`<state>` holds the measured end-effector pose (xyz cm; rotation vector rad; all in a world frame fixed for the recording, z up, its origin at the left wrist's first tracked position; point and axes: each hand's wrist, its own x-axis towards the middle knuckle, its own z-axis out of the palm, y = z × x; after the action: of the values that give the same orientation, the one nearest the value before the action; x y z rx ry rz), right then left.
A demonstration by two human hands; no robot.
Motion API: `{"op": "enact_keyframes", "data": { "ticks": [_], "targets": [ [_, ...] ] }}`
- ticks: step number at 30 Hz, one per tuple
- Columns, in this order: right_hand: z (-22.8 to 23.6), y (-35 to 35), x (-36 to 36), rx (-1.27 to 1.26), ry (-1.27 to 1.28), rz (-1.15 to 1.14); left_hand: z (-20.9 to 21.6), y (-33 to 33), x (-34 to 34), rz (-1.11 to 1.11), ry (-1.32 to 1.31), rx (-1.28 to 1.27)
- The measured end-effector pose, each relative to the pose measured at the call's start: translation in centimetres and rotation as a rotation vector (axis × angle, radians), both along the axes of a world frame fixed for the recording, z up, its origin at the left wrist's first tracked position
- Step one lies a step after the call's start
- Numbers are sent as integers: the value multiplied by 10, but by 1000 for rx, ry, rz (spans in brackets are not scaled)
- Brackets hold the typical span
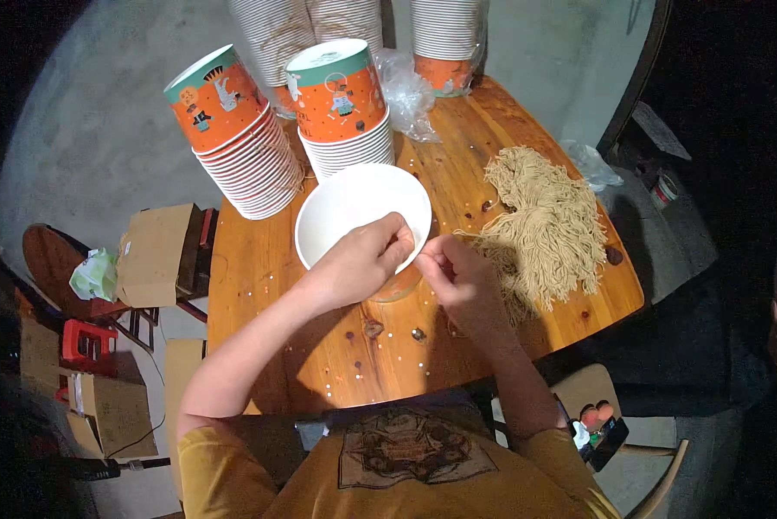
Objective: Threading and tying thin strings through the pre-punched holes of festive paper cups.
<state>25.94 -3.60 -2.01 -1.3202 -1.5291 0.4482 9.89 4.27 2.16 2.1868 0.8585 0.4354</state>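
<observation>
Hands pinched closed at white bowl rim, frame centre; held item unclear; light touch should avoid dents.

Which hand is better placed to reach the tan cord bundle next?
Probably the right: the right hand is beside the tan cord bundle, while the left hand is at the white paper bucket, farther from it.

Bucket before bucket stacks | string heap right of bucket, on table | carton left of table
</observation>
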Motion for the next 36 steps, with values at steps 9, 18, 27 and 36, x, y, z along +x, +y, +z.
{"op": "enact_keyframes", "data": {
  "ticks": [9, 18, 27, 36],
  "targets": [
    [0, 7, 15, -5, 388, 39, 4, 7, -2, 109, -305, -151],
    [-1, 21, 18, -186, 287, 239, 14, -3, -1, 98, -373, -380],
    [-11, 24, 14, -106, 465, 319, 7, 3, 2, 93, -124, -467],
    [-8, 26, 14, -256, 558, 360, 1, 5, 0, 76, -169, -542]
  ]
}}
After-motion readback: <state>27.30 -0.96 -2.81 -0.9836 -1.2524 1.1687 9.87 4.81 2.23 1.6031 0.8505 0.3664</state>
